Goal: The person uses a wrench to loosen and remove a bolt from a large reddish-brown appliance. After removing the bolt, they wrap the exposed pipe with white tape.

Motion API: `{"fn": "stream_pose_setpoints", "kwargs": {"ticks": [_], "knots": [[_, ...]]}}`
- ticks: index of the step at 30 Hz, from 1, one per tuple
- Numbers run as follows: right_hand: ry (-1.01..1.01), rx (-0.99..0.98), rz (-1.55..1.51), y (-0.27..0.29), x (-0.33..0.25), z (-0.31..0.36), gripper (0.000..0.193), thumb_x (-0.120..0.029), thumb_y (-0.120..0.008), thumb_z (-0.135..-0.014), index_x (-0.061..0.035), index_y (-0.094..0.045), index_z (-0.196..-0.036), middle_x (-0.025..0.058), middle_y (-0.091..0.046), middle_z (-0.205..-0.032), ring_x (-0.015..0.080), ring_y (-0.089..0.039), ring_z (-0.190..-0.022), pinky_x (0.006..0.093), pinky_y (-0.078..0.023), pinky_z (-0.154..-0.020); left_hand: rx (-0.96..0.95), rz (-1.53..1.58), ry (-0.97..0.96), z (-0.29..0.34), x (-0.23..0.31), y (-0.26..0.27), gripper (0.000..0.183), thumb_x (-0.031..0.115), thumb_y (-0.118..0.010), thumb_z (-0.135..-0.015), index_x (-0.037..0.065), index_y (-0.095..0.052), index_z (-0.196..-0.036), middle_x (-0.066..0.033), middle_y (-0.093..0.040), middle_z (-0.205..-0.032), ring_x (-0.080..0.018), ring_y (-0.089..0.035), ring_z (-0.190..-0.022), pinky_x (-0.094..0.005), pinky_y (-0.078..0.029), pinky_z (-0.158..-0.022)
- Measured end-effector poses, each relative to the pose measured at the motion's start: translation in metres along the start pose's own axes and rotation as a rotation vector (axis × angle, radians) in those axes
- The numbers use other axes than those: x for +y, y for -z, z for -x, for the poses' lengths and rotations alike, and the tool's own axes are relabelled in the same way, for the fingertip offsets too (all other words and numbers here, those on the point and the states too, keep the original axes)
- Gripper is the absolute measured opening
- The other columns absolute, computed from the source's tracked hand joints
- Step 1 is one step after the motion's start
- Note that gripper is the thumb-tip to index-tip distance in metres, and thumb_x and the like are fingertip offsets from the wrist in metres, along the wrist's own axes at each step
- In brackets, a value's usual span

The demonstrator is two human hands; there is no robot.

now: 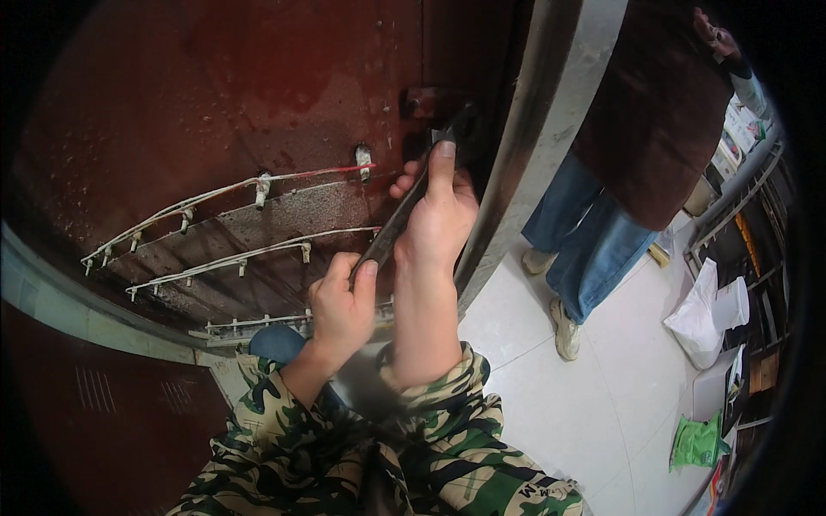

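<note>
Before gritty reddish panelling (pixel 198 95), both hands (pixel 439 211) grip a slim dark bar (pixel 392 232).

I am not making out where the dark bar (pixel 391 230) is ending in the shadow above the right hand (pixel 438 211). My view's top edge is cutting off the co-worker (pixel 654 120), and the black rim is swallowing the rack (pixel 731 206).

From the wearer's head, a wide fisheye camera is looking downward and is viewing the left hand (pixel 341 301) and right hand (pixel 434 224) from quite near. It is facing the dark red panel (pixel 215 86), and is including the pale floor (pixel 594 413) at right.
</note>
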State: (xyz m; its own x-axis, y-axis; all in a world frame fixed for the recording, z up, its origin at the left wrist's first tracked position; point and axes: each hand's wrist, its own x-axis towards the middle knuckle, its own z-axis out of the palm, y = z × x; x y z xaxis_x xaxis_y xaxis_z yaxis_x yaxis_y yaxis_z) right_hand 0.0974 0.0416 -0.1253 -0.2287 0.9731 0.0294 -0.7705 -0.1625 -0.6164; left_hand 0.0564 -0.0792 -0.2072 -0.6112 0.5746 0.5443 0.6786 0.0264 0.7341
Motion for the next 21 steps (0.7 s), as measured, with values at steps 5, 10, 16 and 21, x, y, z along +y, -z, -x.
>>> {"fn": "stream_pose_setpoints", "kwargs": {"ticks": [5, 10, 16, 21], "knots": [[0.049, -0.053, -0.093, 0.001, 0.002, 0.000, 0.024, -0.022, -0.063, -0.101, 0.0012, -0.062, -0.107, 0.0118, -0.070, -0.093, 0.0126, -0.060, -0.072, 0.0259, -0.049, -0.068, -0.091, 0.108, 0.052, -0.003, 0.001, 0.006, 0.015, 0.016, -0.062, -0.099, 0.001, -0.062, -0.098, -0.0138, -0.062, -0.064, -0.0244, -0.062, -0.052, -0.0371, -0.047, -0.053], [0.075, -0.146, -0.141, 0.008, 0.004, 0.000, 0.024, -0.018, -0.058, -0.103, 0.0022, -0.062, -0.114, 0.0122, -0.072, -0.102, 0.0121, -0.059, -0.076, 0.0253, -0.047, -0.072, -0.104, 0.110, 0.058, 0.000, 0.001, 0.006, 0.014, 0.015, -0.062, -0.099, 0.001, -0.062, -0.098, -0.0128, -0.062, -0.064, -0.0211, -0.063, -0.053, -0.0353, -0.048, -0.053], [0.069, -0.188, -0.169, 0.014, 0.005, -0.001, 0.023, -0.018, -0.056, -0.103, 0.0021, -0.062, -0.111, 0.0128, -0.071, -0.101, 0.0126, -0.058, -0.075, 0.0261, -0.047, -0.071, -0.080, 0.080, 0.024, 0.004, 0.002, 0.003, 0.013, 0.015, -0.063, -0.097, 0.002, -0.062, -0.098, -0.0155, -0.061, -0.064, -0.0265, -0.063, -0.052, -0.0378, -0.048, -0.053], [0.063, -0.168, -0.154, 0.014, 0.007, -0.001, 0.023, -0.018, -0.056, -0.103, 0.0028, -0.061, -0.110, 0.0126, -0.071, -0.097, 0.0131, -0.058, -0.074, 0.0269, -0.048, -0.071, -0.069, 0.037, 0.015, 0.003, 0.005, 0.005, 0.013, 0.014, -0.064, -0.097, 0.002, -0.062, -0.096, -0.0161, -0.060, -0.062, -0.0318, -0.063, -0.053, -0.0403, -0.048, -0.053]]}}
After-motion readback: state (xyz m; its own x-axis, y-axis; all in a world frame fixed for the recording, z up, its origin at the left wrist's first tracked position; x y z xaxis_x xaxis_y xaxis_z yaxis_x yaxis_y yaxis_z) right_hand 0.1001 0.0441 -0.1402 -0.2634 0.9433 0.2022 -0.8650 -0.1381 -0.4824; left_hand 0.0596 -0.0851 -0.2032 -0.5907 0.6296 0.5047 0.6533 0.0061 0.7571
